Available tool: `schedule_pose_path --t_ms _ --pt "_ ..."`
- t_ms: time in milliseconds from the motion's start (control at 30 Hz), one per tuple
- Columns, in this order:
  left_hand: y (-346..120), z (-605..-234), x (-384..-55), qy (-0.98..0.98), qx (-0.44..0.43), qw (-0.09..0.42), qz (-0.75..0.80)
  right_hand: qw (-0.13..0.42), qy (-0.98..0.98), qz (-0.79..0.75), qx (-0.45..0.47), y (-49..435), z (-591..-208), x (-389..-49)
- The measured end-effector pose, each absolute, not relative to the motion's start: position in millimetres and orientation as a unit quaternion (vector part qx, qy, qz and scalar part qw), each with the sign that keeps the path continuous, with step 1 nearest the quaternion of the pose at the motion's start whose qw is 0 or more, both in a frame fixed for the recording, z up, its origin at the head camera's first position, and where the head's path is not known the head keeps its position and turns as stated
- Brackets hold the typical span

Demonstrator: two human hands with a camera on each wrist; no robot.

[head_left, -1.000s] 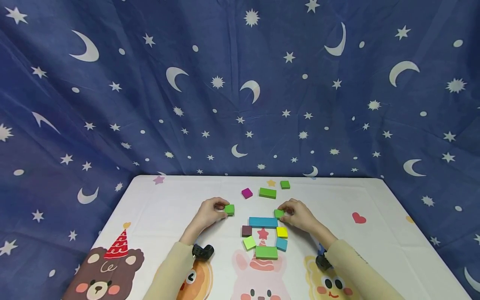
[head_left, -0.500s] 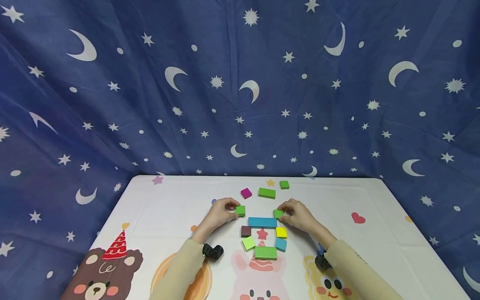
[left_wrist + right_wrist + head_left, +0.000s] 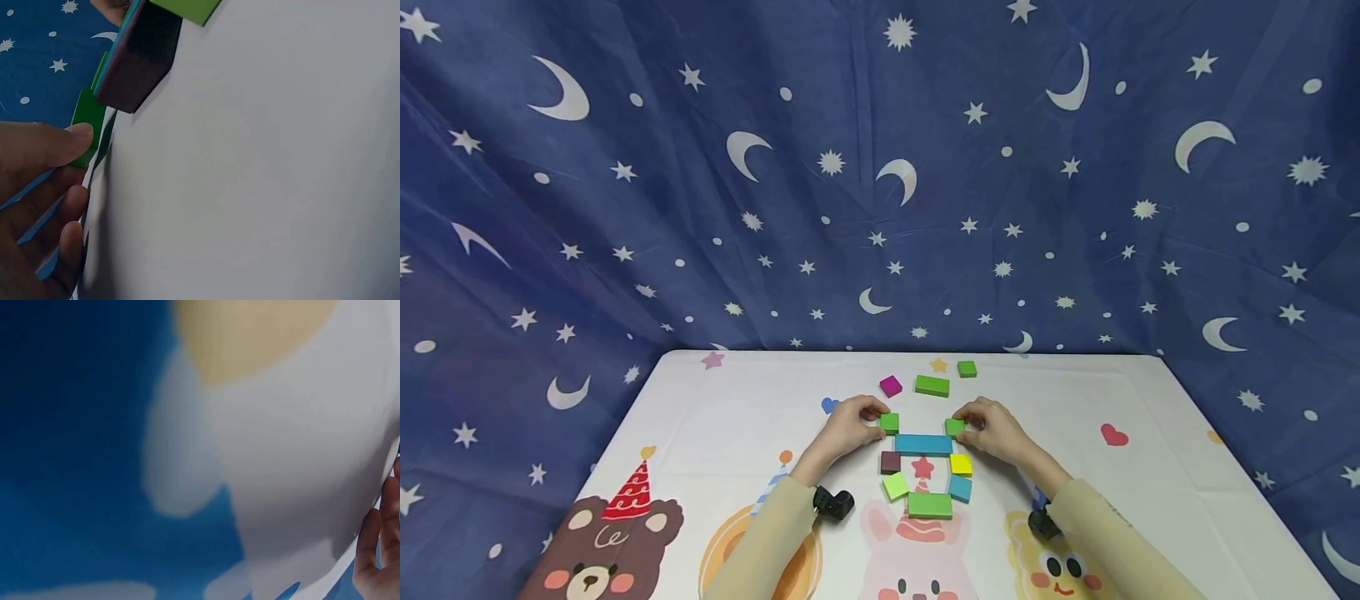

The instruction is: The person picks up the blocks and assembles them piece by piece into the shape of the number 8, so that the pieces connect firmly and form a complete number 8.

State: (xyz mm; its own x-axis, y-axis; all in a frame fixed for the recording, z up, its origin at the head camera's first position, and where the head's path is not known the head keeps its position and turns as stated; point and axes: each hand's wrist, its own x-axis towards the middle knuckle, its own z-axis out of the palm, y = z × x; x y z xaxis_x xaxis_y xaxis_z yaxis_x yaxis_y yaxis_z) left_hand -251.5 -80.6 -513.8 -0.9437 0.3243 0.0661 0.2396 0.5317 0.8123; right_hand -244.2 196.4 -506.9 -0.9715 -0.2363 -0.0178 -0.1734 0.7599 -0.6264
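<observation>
My left hand [image 3: 846, 432] pinches a small green block [image 3: 890, 423] between thumb and fingers, at the far left end of a long blue block [image 3: 923, 444]. The left wrist view shows the thumb on that block close by a dark brown block [image 3: 139, 59]. My right hand [image 3: 996, 429] pinches another small green block [image 3: 954, 427] by the blue block's right end. In front lie a brown block [image 3: 891, 462], a yellow block [image 3: 961, 464], a lime block [image 3: 896, 486], a short blue block [image 3: 960, 488] and a longer green block [image 3: 930, 505], forming a ring. The right wrist view shows only some fingers.
Behind the hands lie a magenta block [image 3: 891, 386], a green oblong block [image 3: 932, 385] and a small green block [image 3: 967, 368]. The white table [image 3: 715, 417] has printed cartoon figures. A dark blue starry curtain [image 3: 820, 192] stands behind its back edge.
My left hand has moved right with its green block, from apart on the left to beside the long blue block's left end. My right hand has stayed in place holding its block.
</observation>
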Motion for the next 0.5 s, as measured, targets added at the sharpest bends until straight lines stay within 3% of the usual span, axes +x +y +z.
schedule_pose_path --t_ms 500 --pt "-80.6 -519.6 -253.7 0.877 0.168 0.045 0.447 0.055 0.937 -0.330 -0.099 195.3 -505.1 -243.7"
